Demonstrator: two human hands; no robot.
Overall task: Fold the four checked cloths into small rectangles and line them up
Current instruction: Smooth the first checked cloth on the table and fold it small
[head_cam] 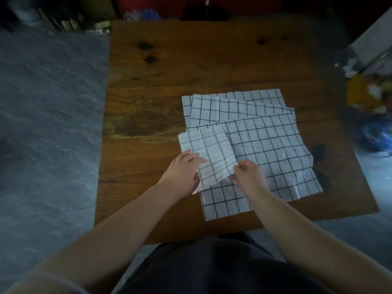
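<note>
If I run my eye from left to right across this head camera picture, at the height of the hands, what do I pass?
grey floor → wooden table → left hand → folded cloth → right hand → spread checked cloth

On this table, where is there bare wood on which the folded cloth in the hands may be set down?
The left half of the table is bare, between its left edge and the spread cloths. A second bare strip lies beyond the cloths, up to the far edge. The right near part is crowded: the spread cloths cover it.
</note>
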